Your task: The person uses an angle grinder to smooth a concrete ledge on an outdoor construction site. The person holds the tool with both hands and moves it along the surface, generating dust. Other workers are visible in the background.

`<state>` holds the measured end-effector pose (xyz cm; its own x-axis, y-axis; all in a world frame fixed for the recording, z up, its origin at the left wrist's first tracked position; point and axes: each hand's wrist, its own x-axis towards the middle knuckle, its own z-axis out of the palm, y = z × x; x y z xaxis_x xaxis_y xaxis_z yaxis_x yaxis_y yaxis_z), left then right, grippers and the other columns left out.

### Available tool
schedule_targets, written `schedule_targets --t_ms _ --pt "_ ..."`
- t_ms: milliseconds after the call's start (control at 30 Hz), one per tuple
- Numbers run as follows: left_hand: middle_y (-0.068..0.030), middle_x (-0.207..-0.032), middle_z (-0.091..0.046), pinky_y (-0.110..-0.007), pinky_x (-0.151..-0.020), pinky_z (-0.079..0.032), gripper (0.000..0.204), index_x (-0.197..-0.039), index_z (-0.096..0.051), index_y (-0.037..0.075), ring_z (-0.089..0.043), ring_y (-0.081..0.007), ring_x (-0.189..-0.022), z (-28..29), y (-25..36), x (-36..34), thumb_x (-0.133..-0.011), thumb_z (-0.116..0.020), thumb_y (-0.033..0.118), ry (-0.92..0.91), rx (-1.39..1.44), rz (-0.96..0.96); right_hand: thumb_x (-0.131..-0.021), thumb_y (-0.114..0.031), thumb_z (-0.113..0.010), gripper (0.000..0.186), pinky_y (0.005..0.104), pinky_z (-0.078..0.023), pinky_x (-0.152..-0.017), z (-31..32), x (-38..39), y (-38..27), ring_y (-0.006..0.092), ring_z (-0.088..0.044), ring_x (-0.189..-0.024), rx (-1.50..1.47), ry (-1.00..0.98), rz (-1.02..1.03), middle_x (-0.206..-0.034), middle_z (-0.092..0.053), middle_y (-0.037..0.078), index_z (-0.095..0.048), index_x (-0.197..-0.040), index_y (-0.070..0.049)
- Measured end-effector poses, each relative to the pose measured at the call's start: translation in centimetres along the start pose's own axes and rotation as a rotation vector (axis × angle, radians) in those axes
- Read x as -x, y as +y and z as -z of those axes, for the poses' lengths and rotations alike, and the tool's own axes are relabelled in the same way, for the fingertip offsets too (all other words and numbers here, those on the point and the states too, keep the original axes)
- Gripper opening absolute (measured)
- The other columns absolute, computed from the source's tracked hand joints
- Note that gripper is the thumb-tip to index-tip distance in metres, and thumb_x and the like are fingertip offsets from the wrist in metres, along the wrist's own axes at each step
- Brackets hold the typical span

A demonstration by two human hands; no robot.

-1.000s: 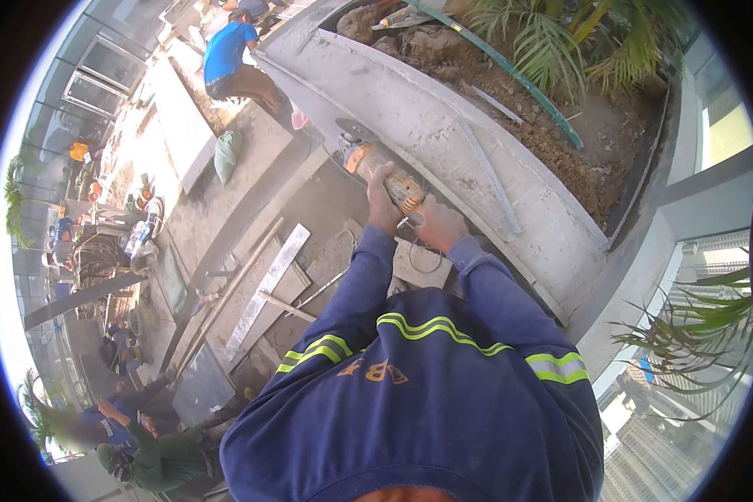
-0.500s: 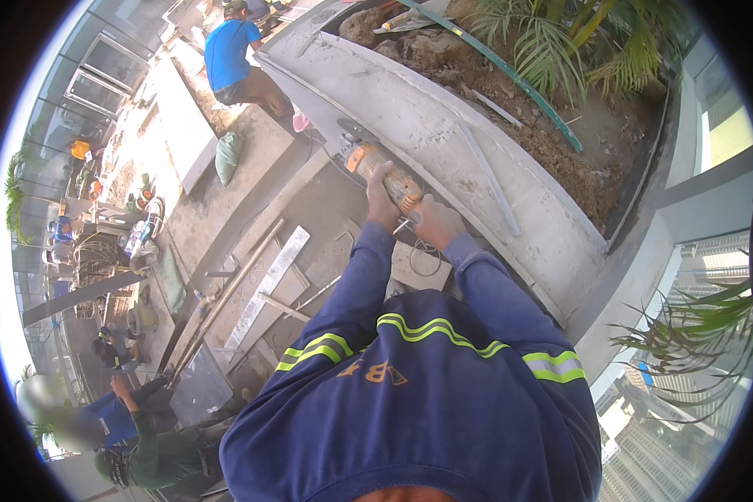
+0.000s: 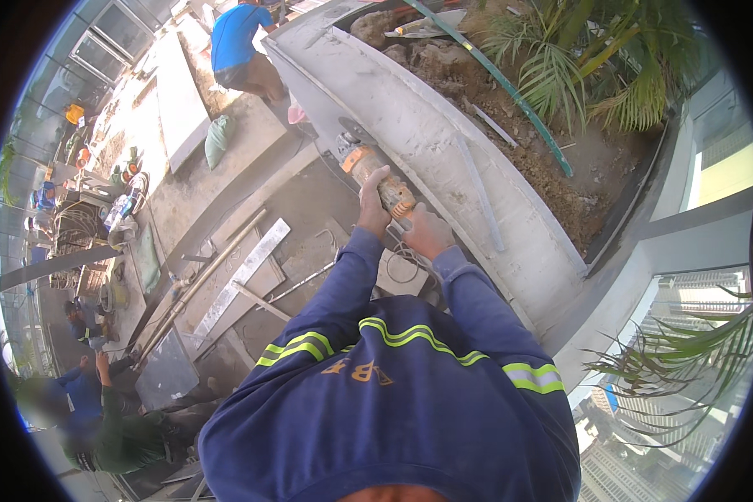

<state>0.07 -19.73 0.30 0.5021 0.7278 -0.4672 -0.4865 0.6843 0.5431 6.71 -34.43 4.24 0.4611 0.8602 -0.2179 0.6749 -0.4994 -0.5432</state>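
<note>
Both of my hands are closed round a dusty orange and grey angle grinder (image 3: 382, 182). My left hand (image 3: 373, 201) wraps the body behind the grinder's head, while my right hand (image 3: 429, 233) grips its rear end. The grinder's dark disc (image 3: 356, 132) is at the side face of the low concrete planter wall (image 3: 443, 151); I cannot tell whether it touches. Below my hands a thin cable (image 3: 403, 261) lies in loops.
Soil and palms (image 3: 552, 109) fill the planter, with a green strip (image 3: 498, 75) across it. A person in a blue shirt (image 3: 236, 42) crouches ahead; others are at lower left. Boards (image 3: 247, 272) and a long pole (image 3: 205, 284) lie on the floor, left of me.
The view has shifted slightly, so most surroundings sit a little further left. My hands keep the same hold on the angle grinder, which stays by the wall.
</note>
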Motion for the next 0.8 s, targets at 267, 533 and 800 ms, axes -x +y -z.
schedule_targets --t_ms 267,533,800 --pt "-0.0115 -0.09 -0.064 -0.044 -0.064 -0.061 0.033 -0.11 -0.059 0.002 -0.068 -0.0267 -0.073 0.4 -0.3 -0.5 -0.085 -0.074 0.016 -0.025 -0.094 -0.041 -0.079 -0.03 -0.077 0.05 0.0521 -0.057 -0.084 -0.3 -1.3 -0.6 0.0433 -0.072 -0.095 0.011 -0.018 -0.025 -0.098 -0.072 0.027 -0.053 -0.11 0.001" --pt "-0.0084 -0.08 -0.062 -0.039 -0.055 -0.057 0.029 -0.1 -0.06 0.002 -0.065 -0.022 -0.062 -0.2 0.1 -0.4 -0.079 -0.075 0.016 -0.007 -0.088 -0.075 -0.082 -0.03 -0.077 0.048 0.0514 -0.058 -0.083 -1.0 -2.3 -0.4 0.0419 -0.073 -0.095 0.063 -0.009 -0.014 -0.099 -0.073 0.026 -0.054 -0.11 0.001" --pt "-0.0072 -0.078 -0.061 -0.038 -0.055 -0.056 0.029 -0.099 -0.061 0.003 -0.064 -0.021 -0.062 -0.8 -0.9 2.5 -0.079 -0.076 0.017 0.057 -0.107 -0.081 -0.081 -0.028 -0.076 0.045 0.0514 -0.058 -0.081 0.2 0.7 -0.4 0.0424 -0.073 -0.092 0.068 -0.029 -0.039 -0.096 -0.073 0.027 -0.053 -0.108 0.0"
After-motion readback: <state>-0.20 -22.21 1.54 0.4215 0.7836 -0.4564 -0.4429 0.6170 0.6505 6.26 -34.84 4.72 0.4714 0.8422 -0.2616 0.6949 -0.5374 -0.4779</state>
